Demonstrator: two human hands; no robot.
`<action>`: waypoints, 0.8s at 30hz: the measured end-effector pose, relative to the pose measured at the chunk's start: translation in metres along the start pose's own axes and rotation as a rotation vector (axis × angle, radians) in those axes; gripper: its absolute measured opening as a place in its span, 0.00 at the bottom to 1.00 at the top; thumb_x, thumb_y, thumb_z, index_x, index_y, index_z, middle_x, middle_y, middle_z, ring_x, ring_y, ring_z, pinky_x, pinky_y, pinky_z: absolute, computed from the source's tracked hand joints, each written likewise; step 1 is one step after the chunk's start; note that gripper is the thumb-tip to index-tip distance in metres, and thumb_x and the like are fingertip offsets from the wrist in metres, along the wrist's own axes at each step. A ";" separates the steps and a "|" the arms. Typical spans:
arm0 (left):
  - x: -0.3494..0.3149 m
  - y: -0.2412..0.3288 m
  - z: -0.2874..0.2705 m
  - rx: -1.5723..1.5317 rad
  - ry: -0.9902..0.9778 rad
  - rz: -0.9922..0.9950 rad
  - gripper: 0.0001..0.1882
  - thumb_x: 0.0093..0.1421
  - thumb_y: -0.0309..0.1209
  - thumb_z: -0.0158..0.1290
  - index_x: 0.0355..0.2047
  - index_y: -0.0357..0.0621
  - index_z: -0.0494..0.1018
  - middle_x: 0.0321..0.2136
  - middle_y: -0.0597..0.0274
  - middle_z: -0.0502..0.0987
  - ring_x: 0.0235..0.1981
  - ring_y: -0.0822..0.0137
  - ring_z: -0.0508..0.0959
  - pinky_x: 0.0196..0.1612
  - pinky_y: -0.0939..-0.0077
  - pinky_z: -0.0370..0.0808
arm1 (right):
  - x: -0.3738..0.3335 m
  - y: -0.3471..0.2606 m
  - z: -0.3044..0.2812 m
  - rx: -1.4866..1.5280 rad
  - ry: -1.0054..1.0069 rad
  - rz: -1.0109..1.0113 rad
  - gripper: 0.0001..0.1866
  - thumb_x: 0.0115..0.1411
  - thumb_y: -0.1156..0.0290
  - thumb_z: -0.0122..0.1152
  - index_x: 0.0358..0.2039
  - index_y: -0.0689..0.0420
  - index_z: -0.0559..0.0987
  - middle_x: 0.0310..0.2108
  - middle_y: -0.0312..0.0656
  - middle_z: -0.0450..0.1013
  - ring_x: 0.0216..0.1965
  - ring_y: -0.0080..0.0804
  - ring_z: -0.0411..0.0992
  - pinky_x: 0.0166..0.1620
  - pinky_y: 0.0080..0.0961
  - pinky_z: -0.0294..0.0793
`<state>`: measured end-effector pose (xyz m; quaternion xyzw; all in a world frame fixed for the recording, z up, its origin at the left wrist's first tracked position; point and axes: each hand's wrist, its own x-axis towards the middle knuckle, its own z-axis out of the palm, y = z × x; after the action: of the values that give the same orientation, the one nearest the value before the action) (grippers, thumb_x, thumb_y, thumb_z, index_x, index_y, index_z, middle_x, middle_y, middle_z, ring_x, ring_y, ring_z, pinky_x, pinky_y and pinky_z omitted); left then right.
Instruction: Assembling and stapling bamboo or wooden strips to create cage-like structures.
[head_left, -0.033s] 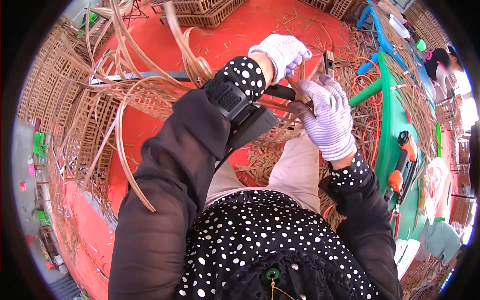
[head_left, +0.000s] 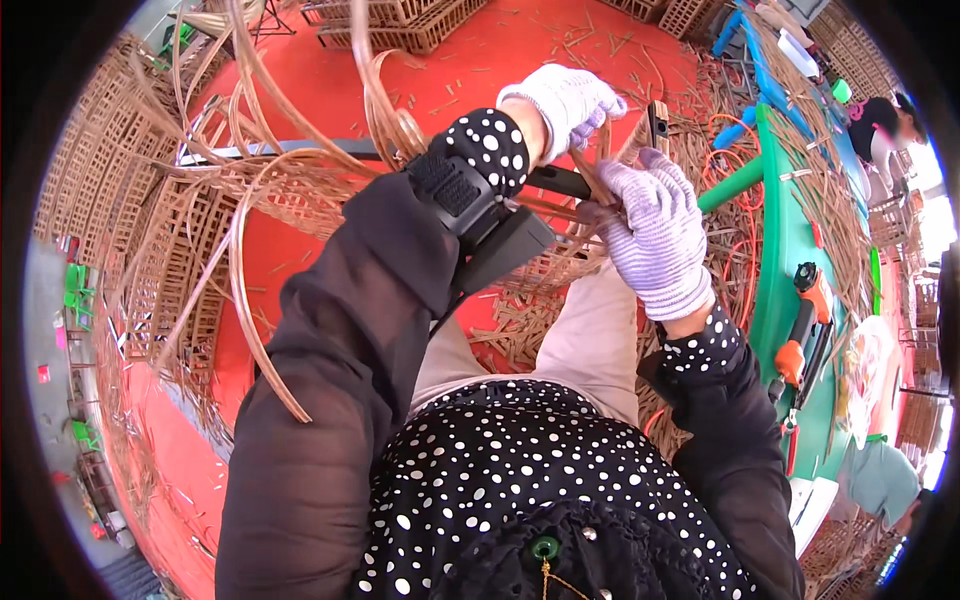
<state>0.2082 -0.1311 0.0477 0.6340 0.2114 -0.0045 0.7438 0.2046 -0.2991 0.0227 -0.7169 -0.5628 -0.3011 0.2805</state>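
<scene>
White knit gloves cover both my hands. Up at the centre, my left hand (head_left: pixel 568 105) is closed, its fingertips pinching a thin brown strip (head_left: pixel 592 178), apparently rattan or cane. Just below and to the right, my right hand (head_left: pixel 655 235) closes on the lower part of the same strip; its fingertips are partly hidden. A dark bar (head_left: pixel 560 182) runs behind the strip. Long loose strips (head_left: pixel 385 100) curve up and out to the left of my left wrist, above an openwork woven panel (head_left: pixel 310 200).
At the right stands a green table (head_left: pixel 775 290) bearing an orange-and-black hand tool (head_left: pixel 803 330) and many loose strips. Lattice crates (head_left: pixel 170 270) stack up at left, others (head_left: pixel 400 25) at the far side. Strip scraps litter the red floor (head_left: pixel 500 60). Another person (head_left: pixel 880 135) is at far right.
The long loose strips sway slightly at the upper left. My left hand shifts by a hair; both hands keep their hold on the strip.
</scene>
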 end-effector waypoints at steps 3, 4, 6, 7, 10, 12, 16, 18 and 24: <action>-0.015 0.014 -0.012 0.519 0.387 0.576 0.11 0.52 0.36 0.54 0.30 0.42 0.72 0.17 0.64 0.72 0.19 0.68 0.73 0.22 0.72 0.69 | 0.008 0.004 -0.003 0.073 -0.143 0.053 0.17 0.39 0.65 0.66 0.31 0.55 0.74 0.24 0.41 0.70 0.33 0.44 0.67 0.41 0.38 0.65; -0.024 0.018 -0.017 0.698 0.588 0.892 0.12 0.52 0.36 0.55 0.31 0.41 0.71 0.18 0.63 0.72 0.20 0.67 0.73 0.24 0.73 0.70 | 0.011 0.005 -0.005 0.072 -0.155 0.052 0.17 0.39 0.65 0.66 0.31 0.55 0.74 0.24 0.41 0.70 0.33 0.44 0.67 0.41 0.38 0.65; -0.055 0.005 -0.031 0.395 0.507 1.272 0.14 0.52 0.39 0.54 0.30 0.41 0.71 0.19 0.59 0.73 0.21 0.65 0.74 0.26 0.75 0.70 | 0.016 0.005 -0.008 0.143 -0.361 0.265 0.17 0.39 0.65 0.66 0.31 0.55 0.75 0.24 0.42 0.70 0.30 0.42 0.67 0.37 0.36 0.66; -0.079 -0.016 -0.030 0.299 0.291 1.016 0.12 0.54 0.35 0.53 0.33 0.39 0.71 0.22 0.60 0.74 0.22 0.70 0.74 0.27 0.77 0.70 | 0.019 0.006 -0.008 0.157 -0.350 0.258 0.16 0.39 0.64 0.66 0.30 0.54 0.76 0.23 0.43 0.70 0.29 0.41 0.67 0.35 0.34 0.67; -0.118 -0.063 -0.021 0.611 0.153 0.544 0.13 0.55 0.30 0.50 0.40 0.37 0.68 0.26 0.60 0.75 0.24 0.75 0.74 0.28 0.79 0.71 | 0.024 0.003 -0.007 0.072 -0.367 0.220 0.16 0.39 0.63 0.67 0.31 0.52 0.76 0.22 0.44 0.70 0.31 0.42 0.68 0.36 0.36 0.67; -0.120 -0.081 -0.011 0.108 0.106 0.261 0.19 0.54 0.29 0.50 0.46 0.37 0.64 0.23 0.60 0.74 0.22 0.76 0.73 0.26 0.80 0.70 | 0.024 0.001 -0.007 0.055 -0.364 0.191 0.16 0.39 0.64 0.66 0.31 0.52 0.77 0.22 0.43 0.71 0.33 0.43 0.68 0.40 0.36 0.67; -0.105 -0.076 0.006 -0.123 -0.043 0.063 0.23 0.49 0.30 0.52 0.46 0.38 0.63 0.21 0.60 0.74 0.14 0.80 0.67 0.14 0.87 0.60 | 0.019 -0.002 -0.009 0.116 -0.392 0.229 0.15 0.40 0.65 0.66 0.31 0.51 0.77 0.27 0.41 0.73 0.37 0.44 0.68 0.48 0.37 0.64; -0.097 -0.066 0.007 -0.082 -0.142 -0.034 0.19 0.49 0.28 0.52 0.42 0.37 0.64 0.20 0.60 0.73 0.11 0.79 0.64 0.11 0.86 0.58 | 0.016 -0.001 -0.009 0.089 -0.344 0.159 0.14 0.40 0.65 0.65 0.31 0.51 0.77 0.27 0.41 0.73 0.38 0.45 0.68 0.49 0.38 0.63; -0.137 -0.076 0.012 -0.535 -0.158 0.108 0.13 0.54 0.39 0.53 0.30 0.41 0.69 0.12 0.71 0.65 0.10 0.78 0.64 0.12 0.84 0.58 | 0.016 -0.003 -0.010 -0.014 -0.357 0.133 0.16 0.42 0.64 0.64 0.34 0.50 0.75 0.30 0.45 0.72 0.40 0.48 0.67 0.46 0.39 0.64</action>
<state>0.0663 -0.1932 0.0211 0.4231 0.1125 0.0419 0.8981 0.2035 -0.2950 0.0416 -0.7964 -0.5528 -0.1538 0.1908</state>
